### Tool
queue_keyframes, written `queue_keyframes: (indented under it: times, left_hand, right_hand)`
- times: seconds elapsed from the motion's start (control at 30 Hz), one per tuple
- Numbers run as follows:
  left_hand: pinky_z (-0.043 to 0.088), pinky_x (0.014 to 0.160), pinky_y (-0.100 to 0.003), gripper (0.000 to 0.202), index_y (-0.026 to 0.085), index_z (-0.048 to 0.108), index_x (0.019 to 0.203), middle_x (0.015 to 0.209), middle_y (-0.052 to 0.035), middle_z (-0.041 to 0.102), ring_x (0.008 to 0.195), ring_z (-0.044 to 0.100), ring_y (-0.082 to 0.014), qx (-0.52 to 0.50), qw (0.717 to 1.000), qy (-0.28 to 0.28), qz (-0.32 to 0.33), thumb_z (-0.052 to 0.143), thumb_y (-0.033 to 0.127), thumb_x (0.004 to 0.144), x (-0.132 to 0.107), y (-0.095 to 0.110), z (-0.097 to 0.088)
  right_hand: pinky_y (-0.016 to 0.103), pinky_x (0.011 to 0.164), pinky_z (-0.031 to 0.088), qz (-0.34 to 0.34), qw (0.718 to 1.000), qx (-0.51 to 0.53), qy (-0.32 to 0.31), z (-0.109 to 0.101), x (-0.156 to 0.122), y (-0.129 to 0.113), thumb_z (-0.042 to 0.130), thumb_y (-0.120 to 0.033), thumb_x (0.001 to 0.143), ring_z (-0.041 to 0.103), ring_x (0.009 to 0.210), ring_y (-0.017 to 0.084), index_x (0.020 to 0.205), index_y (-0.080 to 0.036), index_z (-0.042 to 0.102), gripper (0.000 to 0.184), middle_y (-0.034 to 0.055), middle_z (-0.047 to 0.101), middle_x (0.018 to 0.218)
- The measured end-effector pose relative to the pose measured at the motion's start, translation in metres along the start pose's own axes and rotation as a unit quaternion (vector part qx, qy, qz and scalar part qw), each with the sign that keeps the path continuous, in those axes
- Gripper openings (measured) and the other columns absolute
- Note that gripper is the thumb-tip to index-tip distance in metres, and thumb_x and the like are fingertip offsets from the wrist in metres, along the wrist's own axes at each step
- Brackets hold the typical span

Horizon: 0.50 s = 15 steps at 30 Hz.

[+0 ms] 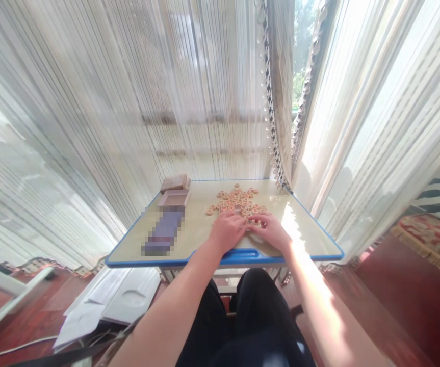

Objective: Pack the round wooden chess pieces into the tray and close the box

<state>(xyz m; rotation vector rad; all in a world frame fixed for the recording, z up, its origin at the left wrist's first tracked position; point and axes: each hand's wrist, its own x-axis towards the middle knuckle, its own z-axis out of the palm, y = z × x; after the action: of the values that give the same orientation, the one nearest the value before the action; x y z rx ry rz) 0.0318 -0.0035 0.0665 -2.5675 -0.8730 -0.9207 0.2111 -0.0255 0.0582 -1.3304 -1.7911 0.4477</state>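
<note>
Many round wooden Chinese chess pieces [237, 196] with red and dark markings lie in a loose heap on the cream tabletop [197, 234]. My left hand [227, 230] is at the near side of the heap, its fingers bent together and pointing right. Whatever lies under that palm is hidden. Facing it, my right hand [268, 229] has thumb and forefinger pinched around what looks like a chess piece. The fingertips of both hands nearly meet. A pinkish-brown edge, perhaps of a box, shows just beyond my left hand.
An open shallow box [174, 199] stands at the table's left, with a brown box-like item [174, 182] behind it. A blurred-out purple object [164, 232] lies nearer. Blue edging [281, 259] rims the table. String curtains [212, 102] hang behind; papers [85, 316] lie below left.
</note>
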Motion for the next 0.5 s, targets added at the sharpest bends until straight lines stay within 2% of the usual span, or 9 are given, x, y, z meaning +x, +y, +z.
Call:
queue_keyframes:
  times: [0.13,0.3,0.5]
  left_hand:
    - [0.044,0.079,-0.031,0.017,0.020,0.068,0.084,0.073,-0.0020,0.068,0.079,0.056,-0.0174,-0.013,1.000,-0.008,0.013,0.052,0.026,0.086,0.0009,-0.0013,0.0005]
    - [0.045,0.078,-0.030,0.019,0.019,0.069,0.083,0.077,-0.0017,0.070,0.075,0.056,-0.0157,-0.030,0.999,0.008,0.030,0.051,0.025,0.087,0.0016,0.0003,0.0004]
    - [0.046,0.076,-0.030,0.020,0.021,0.071,0.086,0.075,-0.0032,0.069,0.076,0.056,-0.0167,-0.028,1.000,-0.001,0.009,0.052,0.026,0.087,0.0017,0.0008,-0.0001]
  right_hand:
    - [0.029,0.071,0.045,-0.002,1.000,-0.009,-0.006,-0.0005,0.0016,0.0007,0.065,-0.042,0.072,0.051,0.067,0.013,0.095,-0.020,0.070,0.032,0.0033,0.061,0.089]
    - [0.029,0.072,0.044,0.002,1.000,-0.015,-0.011,-0.0011,0.0032,0.0023,0.065,-0.042,0.071,0.053,0.072,0.015,0.095,-0.020,0.070,0.033,0.0036,0.063,0.089]
    - [0.029,0.069,0.043,0.022,1.000,-0.018,-0.005,-0.0024,0.0027,-0.0020,0.066,-0.043,0.069,0.053,0.071,0.015,0.087,-0.020,0.069,0.029,0.0023,0.063,0.081]
